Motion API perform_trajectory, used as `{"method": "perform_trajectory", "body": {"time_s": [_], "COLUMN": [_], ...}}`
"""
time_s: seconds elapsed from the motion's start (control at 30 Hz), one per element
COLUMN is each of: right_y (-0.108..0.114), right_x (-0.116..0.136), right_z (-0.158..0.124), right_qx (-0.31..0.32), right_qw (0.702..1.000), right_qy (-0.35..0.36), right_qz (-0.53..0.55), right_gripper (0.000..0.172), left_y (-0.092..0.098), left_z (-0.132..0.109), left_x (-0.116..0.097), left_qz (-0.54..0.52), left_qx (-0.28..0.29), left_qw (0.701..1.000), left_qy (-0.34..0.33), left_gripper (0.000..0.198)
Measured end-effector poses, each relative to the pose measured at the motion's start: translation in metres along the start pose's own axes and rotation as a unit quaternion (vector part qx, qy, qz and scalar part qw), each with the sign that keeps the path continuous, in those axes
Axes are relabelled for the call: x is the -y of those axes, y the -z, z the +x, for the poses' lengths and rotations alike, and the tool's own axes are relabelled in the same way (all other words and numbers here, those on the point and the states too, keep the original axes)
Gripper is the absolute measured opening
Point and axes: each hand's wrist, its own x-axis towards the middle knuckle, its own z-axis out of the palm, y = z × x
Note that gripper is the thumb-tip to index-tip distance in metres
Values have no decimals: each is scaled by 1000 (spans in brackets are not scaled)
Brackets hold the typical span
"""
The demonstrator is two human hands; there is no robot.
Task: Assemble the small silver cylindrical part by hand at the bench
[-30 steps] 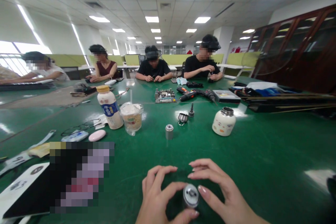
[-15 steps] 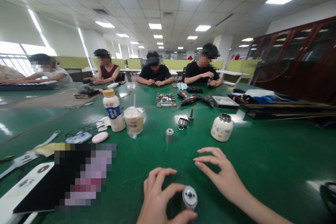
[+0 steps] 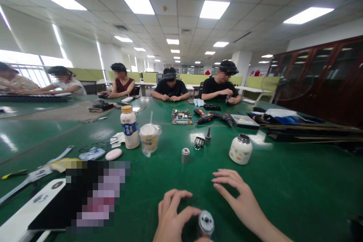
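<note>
In the head view my left hand (image 3: 176, 213) holds a small metal motor (image 3: 206, 222) near the bottom edge. Its index finger rests along the motor's side, the thumb is partly cut off by the frame, and the round end face with a central shaft points up. My right hand (image 3: 238, 193) hovers to the right, fingers stretched out and holding nothing. Farther off, a second metal cylinder (image 3: 185, 155) stands upright on the green table (image 3: 159, 176). Behind it are a shiny cup-like metal part (image 3: 199, 143) and a dark pointed metal part (image 3: 208, 134).
A white jar (image 3: 240, 150) stands at right. Left are a milk tea bottle (image 3: 129, 128), a plastic drink cup (image 3: 149, 138), a pink oval case (image 3: 114, 154) and a partly blurred dark flat item (image 3: 59, 204). Beyond lie a circuit board (image 3: 181, 116) and power drills (image 3: 212, 116). Several people sit opposite.
The whole scene sits lower in the picture and slightly right, as the head camera has tipped up. Both hands keep nearly the same pose, and the motor stays in my left hand.
</note>
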Motion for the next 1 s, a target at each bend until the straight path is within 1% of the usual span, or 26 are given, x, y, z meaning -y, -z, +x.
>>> {"method": "perform_trajectory", "body": {"time_s": [0.03,0.13,0.2,0.3,0.43,0.5,0.57,0.63,0.7,0.73,0.77,0.9,1.0], "right_y": [-1,-3,-3,-2,-3,-5,-9,-14,-17,-18,-18,-17,-16], "right_x": [7,28,37,43,43,40,36,32,28,26,25,24,27], "right_z": [-4,-15,-19,-20,-20,-23,-28,-34,-37,-38,-38,-35,-34], "right_qx": [-1,51,87,115,125,121,108,99,108,117,126,164,176], "right_qw": [999,994,990,987,982,982,983,981,972,968,964,962,962], "right_qy": [19,76,97,103,118,106,69,21,-19,-28,-33,-16,-12], "right_qz": [28,56,55,53,73,97,129,167,206,222,231,215,206], "right_gripper": [20,11,8,7,6,12,26,35,37,37,37,45,45], "left_y": [0,-1,-1,-1,-1,-1,-1,1,3,4,6,13,16], "left_z": [0,-1,-2,-2,-2,-2,-3,-3,-3,-2,0,9,14], "left_x": [1,2,1,-1,-2,-2,-2,-3,-6,-8,-10,-18,-21], "left_qz": [1,-3,-7,-11,-16,-20,-33,-58,-91,-106,-117,-137,-132], "left_qx": [2,5,5,3,-2,-1,0,-3,-16,-27,-40,-74,-84], "left_qw": [1000,1000,1000,1000,1000,1000,999,998,995,994,992,987,987], "left_qy": [-1,-1,3,8,8,11,21,30,31,29,27,27,23], "left_gripper": [40,40,39,38,38,37,39,46,53,53,49,21,18]}}
